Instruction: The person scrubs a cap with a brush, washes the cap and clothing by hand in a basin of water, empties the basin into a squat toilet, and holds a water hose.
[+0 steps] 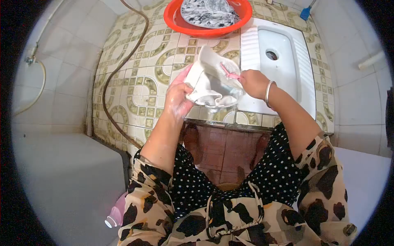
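Left hand [179,98] gripping white cloth [200,84]; right hand [253,83] closed around pink brush [232,75], brush against cloth.

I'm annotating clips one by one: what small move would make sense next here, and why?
Probably a short scrubbing stroke with the pink brush across the white fabric item: the right hand grips the brush over the fabric, the left hand holds the fabric up, and what look like suds cling near the left wrist.
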Tool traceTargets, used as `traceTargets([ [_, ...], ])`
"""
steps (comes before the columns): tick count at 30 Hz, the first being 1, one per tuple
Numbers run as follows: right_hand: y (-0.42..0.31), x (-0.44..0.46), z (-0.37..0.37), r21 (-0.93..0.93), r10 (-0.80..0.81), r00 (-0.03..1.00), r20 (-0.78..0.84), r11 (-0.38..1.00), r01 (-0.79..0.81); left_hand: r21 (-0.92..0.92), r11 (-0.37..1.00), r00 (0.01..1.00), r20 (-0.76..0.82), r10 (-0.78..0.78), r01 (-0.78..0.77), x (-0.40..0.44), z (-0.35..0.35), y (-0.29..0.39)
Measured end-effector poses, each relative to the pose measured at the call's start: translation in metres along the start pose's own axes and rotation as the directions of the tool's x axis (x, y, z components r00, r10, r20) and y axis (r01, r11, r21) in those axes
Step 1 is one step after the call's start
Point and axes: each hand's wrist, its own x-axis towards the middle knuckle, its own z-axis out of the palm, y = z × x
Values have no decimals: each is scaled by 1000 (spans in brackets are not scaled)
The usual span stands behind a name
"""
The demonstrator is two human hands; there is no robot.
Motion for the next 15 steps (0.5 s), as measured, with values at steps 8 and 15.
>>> traceTargets([
  [8,11,-6,4,-6,-25,991,130,1000,26,763,508,891,-454,-18,400,7,-64,-16],
  [15,7,-9,1,42,-46,981,188,998,39,861,-288,899,-438,-5,418,19,-39,0],
])
